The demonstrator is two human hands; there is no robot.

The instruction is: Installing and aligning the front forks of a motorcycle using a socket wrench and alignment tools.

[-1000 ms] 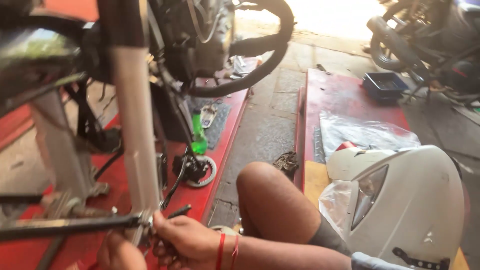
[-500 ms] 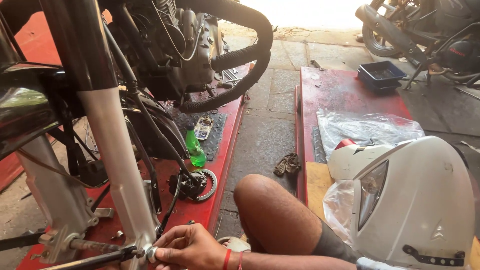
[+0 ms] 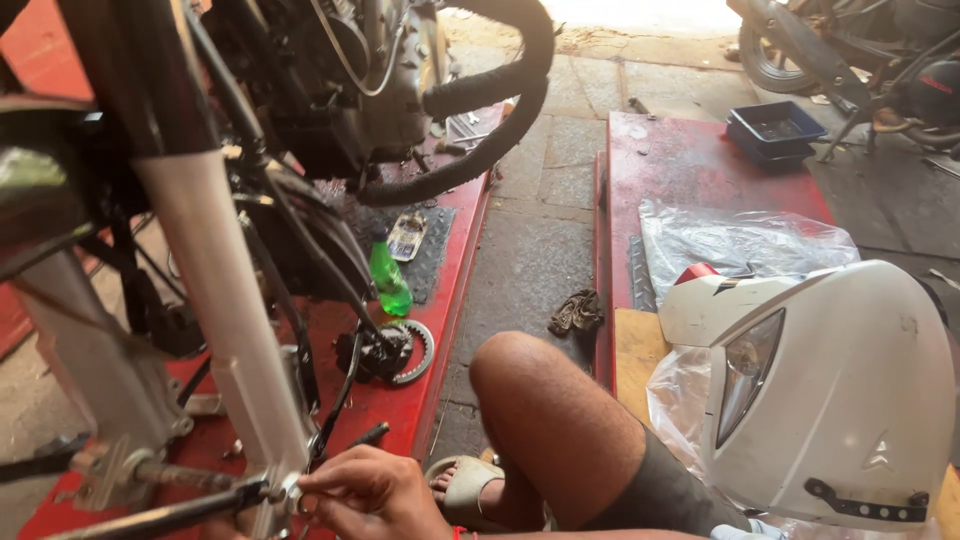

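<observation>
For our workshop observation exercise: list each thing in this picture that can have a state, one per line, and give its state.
Right hand: fingers closed on the axle end at the fork bottom.
Axle: seated through the fork bottom.
Green bottle: upright on the red ramp.
Blue tray: open.
White headlight cowl: detached, lying on plastic sheet.

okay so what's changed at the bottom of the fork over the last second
The right hand has kept its fingertips on the axle rod at the fork leg bottom. A second hand, seen beside it a second ago, is now out of view. The green bottle, brake disc and white fairing stayed put.
</observation>
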